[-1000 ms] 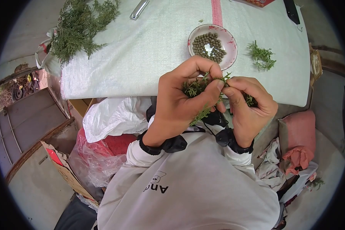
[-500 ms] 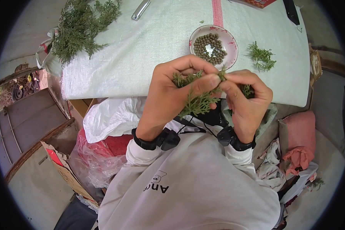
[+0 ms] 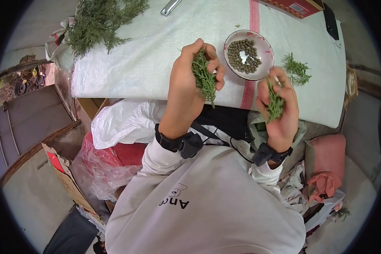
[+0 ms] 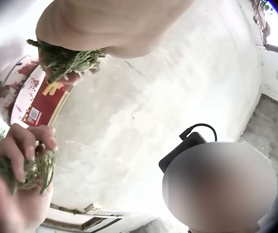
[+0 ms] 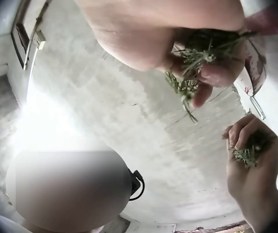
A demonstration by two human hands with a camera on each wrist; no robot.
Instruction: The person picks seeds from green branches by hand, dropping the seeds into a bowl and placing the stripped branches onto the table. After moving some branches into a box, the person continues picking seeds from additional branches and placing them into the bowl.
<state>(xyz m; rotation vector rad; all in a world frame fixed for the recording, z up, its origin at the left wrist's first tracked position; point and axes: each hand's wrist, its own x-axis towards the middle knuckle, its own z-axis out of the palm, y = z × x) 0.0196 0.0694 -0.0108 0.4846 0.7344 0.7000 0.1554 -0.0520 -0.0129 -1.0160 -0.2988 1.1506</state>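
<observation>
In the head view the left hand (image 3: 185, 84) curls its fingers round a bunch of green sprigs (image 3: 204, 76) that hangs down past the palm. The right hand (image 3: 285, 112), palm up, holds a smaller sprig (image 3: 275, 103) in curled fingers. The hands are apart, on either side of the bowl's (image 3: 265, 53) near side. Small round brown-green balls (image 3: 237, 57) lie in that bowl. Both wrist views show the held greens, the left bunch (image 4: 66, 60) and the right one (image 5: 204, 51).
A large heap of green branches (image 3: 101, 25) lies at the table's back left, near a metal tool (image 3: 170, 7). Right of the bowl is a small loose sprig (image 3: 296, 69). A red box (image 3: 298, 7) and a black object (image 3: 331, 25) stand at the back right.
The hands, which met at the fingertips over a sprig, have come apart, the left moving left and the right staying right. Each keeps greens. The head view has shifted slightly.
</observation>
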